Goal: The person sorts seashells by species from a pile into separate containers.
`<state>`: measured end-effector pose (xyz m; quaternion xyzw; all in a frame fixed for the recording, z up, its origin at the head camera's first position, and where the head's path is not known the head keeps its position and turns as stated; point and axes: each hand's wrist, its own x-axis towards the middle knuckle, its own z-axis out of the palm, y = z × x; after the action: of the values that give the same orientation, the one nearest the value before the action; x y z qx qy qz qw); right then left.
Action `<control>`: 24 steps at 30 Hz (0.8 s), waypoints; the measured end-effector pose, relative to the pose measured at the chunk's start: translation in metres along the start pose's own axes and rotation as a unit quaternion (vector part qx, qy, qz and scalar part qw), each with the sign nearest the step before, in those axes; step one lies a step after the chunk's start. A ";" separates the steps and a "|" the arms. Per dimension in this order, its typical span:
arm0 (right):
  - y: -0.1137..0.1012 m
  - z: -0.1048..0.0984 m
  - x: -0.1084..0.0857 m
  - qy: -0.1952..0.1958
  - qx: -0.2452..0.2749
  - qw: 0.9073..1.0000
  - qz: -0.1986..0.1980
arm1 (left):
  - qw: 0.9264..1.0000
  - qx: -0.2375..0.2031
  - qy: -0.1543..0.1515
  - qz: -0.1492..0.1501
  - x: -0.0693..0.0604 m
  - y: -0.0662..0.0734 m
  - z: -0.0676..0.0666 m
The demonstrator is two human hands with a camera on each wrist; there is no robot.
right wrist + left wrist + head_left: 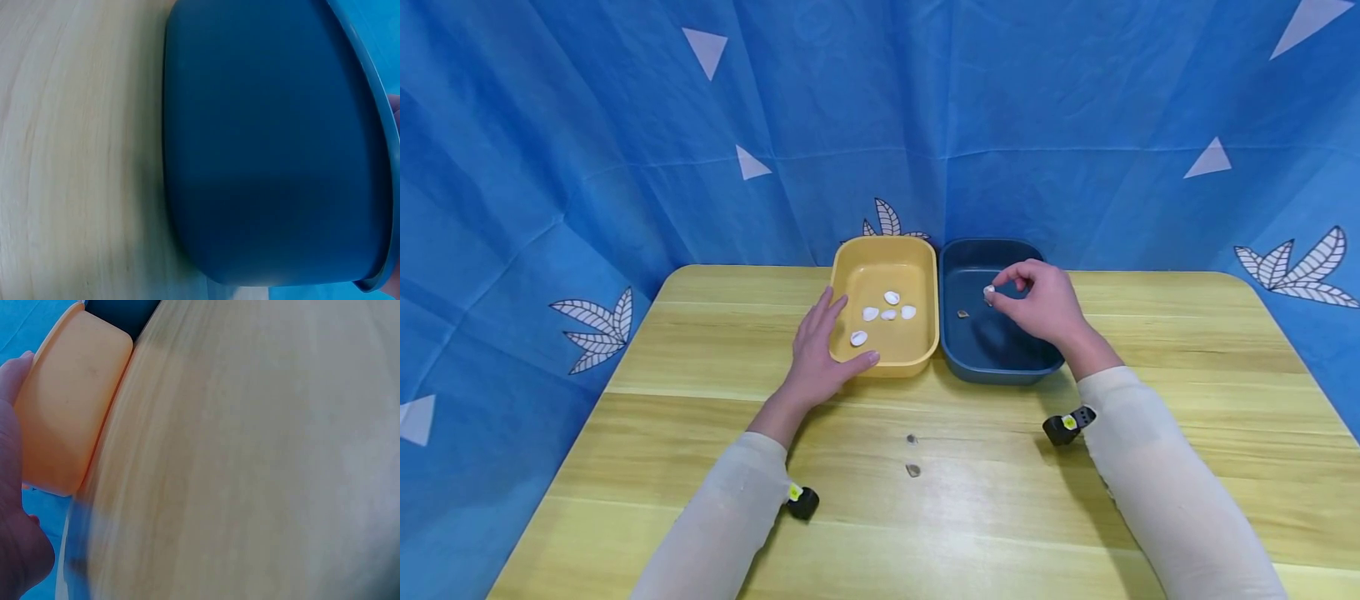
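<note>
My right hand [1037, 304] pinches a small whitish shell [988, 291] between thumb and forefinger, over the dark blue bin [1000, 373]. A small brown shell [962, 314] lies on that bin's floor. My left hand [820, 350] spreads its fingers along the left side and front corner of the yellow bin [886, 367], thumb at the front rim. Several white shells, one a white shell [859, 338] near the front, lie inside the yellow bin. The right wrist view mostly shows the blue bin's outer wall [275, 144], with the hand largely hidden behind its rim.
Two small brownish shells, the nearer shell [913, 470] and the farther shell [912, 438], lie on the wooden table [985, 533] in front of the bins. Both bins stand side by side at the back edge, against a blue patterned curtain [850, 100].
</note>
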<state>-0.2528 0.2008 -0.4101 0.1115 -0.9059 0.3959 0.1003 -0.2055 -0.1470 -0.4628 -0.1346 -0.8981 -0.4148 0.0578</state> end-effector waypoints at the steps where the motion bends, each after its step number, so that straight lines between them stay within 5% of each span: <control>1: 0.000 0.000 0.000 0.000 0.000 1.000 0.001 | 1.000 0.001 0.000 -0.001 0.000 0.000 0.000; 16: -0.003 -0.003 -0.007 0.000 0.004 1.000 -0.007 | 1.000 0.004 -0.003 -0.006 0.000 0.001 0.000; 24: -0.012 -0.006 -0.016 0.007 0.006 0.999 -0.044 | 1.000 0.008 -0.005 -0.011 0.000 0.002 -0.001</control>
<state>-0.2333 0.1994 -0.4024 0.1487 -0.8971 0.3974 0.1233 -0.2049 -0.1466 -0.4602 -0.1259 -0.9032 -0.4073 0.0496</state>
